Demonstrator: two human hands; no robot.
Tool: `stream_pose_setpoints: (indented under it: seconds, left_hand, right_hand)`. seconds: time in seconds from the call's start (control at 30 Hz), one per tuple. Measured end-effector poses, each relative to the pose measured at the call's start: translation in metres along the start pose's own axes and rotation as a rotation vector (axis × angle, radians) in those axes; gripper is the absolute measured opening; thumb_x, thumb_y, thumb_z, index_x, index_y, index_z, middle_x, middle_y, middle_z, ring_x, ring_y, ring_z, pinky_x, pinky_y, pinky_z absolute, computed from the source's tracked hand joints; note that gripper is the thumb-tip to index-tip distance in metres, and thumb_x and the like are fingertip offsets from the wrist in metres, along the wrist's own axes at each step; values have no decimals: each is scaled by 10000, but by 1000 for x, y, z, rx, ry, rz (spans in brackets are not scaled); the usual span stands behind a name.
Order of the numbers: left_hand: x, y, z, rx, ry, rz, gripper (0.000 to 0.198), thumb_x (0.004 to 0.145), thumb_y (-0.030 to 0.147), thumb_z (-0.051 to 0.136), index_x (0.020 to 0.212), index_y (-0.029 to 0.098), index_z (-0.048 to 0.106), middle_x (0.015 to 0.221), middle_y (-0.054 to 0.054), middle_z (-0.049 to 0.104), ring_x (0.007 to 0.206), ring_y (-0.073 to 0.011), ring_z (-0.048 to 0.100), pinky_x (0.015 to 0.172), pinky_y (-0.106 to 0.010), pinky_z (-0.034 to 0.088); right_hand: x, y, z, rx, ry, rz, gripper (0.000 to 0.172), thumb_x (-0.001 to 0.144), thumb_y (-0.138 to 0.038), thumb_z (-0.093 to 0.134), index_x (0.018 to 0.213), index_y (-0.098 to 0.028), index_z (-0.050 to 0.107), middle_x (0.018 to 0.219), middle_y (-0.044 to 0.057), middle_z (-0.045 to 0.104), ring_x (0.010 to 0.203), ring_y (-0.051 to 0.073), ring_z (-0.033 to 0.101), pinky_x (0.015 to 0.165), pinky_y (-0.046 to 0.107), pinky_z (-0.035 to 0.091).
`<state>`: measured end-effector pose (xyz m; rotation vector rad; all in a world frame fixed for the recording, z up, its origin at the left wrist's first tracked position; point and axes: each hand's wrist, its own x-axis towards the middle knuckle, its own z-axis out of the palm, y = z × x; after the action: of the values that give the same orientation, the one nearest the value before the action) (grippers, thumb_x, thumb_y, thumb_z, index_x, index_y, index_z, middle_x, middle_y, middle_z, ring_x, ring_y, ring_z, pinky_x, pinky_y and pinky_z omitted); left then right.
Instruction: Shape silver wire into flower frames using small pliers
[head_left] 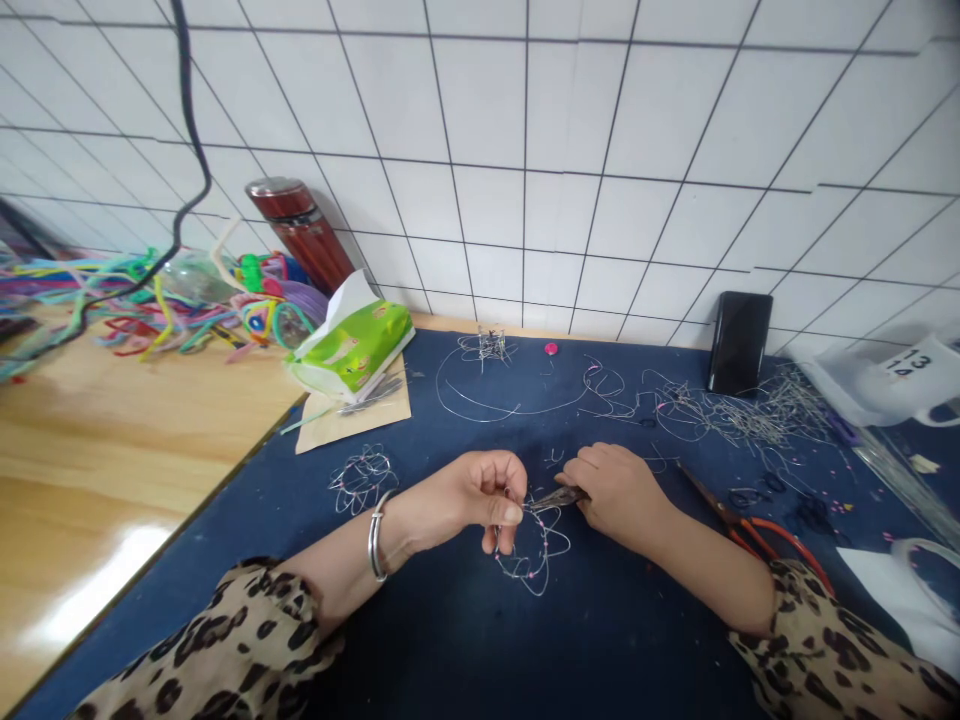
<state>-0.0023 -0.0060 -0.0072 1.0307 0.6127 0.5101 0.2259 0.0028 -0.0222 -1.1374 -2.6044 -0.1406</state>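
Observation:
My left hand (480, 492) pinches a thin wire piece (534, 555) bent into loops with small pink beads on it; it hangs just above the blue cloth (465, 640). My right hand (619, 490) is closed round small pliers (559, 497), whose tip meets the wire right beside my left fingertips. A silver bangle sits on my left wrist. Both sleeves have a leopard print.
A finished wire piece (362, 478) lies left of my hands. Loose wires (720, 410) and a wire ring (510, 385) spread behind. Orange-handled scissors (757, 530) lie to the right. A phone (739, 343) leans on the tiled wall, with a tissue pack (352, 350), red flask (304, 232) and pipe cleaners (150, 300) to the left.

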Motion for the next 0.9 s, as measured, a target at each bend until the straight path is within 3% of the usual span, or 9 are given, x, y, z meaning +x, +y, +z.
stream_pose_setpoints:
  seconds: [0.53,0.9]
  left_hand:
    - [0,-3,1,-35,-22,36,180,747,135,650,819,132,485,561,-2,632,494,-112,620,395,-145,445]
    - [0,-1,-5,-67,-55,25,172,752,147,645,821,133,488,556,-7,633,439,-86,568,380,-138,409]
  right_hand:
    - [-1,0,1,16,5,15,217,860,-248,432,693,-192,559,663,3,540,660,131,422,644,271,258]
    - [0,2,-5,-124,56,-39,295,890,-276,399,644,-186,535,624,17,511,641,144,377,622,301,211]
